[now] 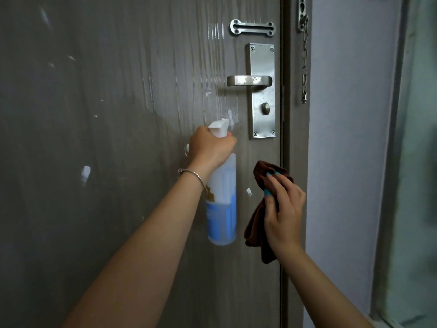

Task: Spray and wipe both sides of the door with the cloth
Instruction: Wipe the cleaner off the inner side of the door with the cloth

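So my left hand [210, 147] is wrapped around the neck of the one spray bottle [222, 204], fingers curled over the trigger area. I can't really see the trigger itself since the back of my hand covers it, so no idea if it's squeezed. The bottle hangs pretty much upright, long axis vertical, white nozzle head [218, 127] on top pointing up and right at the door [118, 114], close to the surface. The lower part has a blue label with clear liquid inside, and the print is too blurry to read. One thin silver bangle [192, 172] sits on that wrist.

My right hand [282, 209] is pinching the one brown cloth [257, 223], fingers curled into the bunched top with the rest drooping down below the hand. It's just right of the bottle, near the door's latch edge, and I can't tell whether the cloth actually touches the door.

The door is grey woodgrain and fills most of the view. It's streaked with wet vertical runs and a handful of white foam blobs [85, 172], mostly left of and under the handle. Hardware count: one lever handle [248, 80] pointing left on one long steel plate [261, 91], one thumb-turn knob [265, 107] under it, one slotted chain-catch plate [251, 27] above. One security chain [304, 60] hangs from the frame [296, 162], and its top bracket is cut off by the top edge. Pale wall [345, 138] to the right, then something greenish and blurry at the far edge.
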Demonstrator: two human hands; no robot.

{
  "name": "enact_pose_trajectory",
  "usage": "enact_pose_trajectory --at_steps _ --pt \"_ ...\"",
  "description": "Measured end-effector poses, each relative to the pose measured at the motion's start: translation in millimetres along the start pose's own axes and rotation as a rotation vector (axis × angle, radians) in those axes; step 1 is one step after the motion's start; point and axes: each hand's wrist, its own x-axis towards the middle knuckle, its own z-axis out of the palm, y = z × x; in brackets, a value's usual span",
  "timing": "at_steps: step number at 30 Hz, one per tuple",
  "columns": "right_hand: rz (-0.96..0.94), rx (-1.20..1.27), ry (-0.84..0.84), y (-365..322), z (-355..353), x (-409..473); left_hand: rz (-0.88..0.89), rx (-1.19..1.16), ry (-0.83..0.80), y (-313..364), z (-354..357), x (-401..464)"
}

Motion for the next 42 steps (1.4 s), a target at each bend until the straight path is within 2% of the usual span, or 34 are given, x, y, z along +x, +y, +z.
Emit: enact_pose_trajectory --at_steps 8,15,22,28,42 --pt "0.024 -0.034 0.047 2.9 -11.2 -8.1 -0.066 0.071 -0.084 -30.0 8.6 -20.9" --pt "0.082 -0.049 0.02 19.2 -18.4 -31.8 -0.16 -0.04 -0.265 -85.6 28.4 -60.8" --pt "0.105 -0.119 -0.012 39.1 -29.4 -54.0 -0.183 0.026 -0.167 -112.2 56.1 -78.0" --pt "0.195 -0.13 -0.037 49.9 -33.9 -72.0 -0.134 -0.047 -0.329 -119.2 69.6 -91.7" --pt "0.245 -0.107 -0.132 49.1 -26.1 -100.4 -0.298 0.062 -0.171 -166.0 56.5 -110.0"
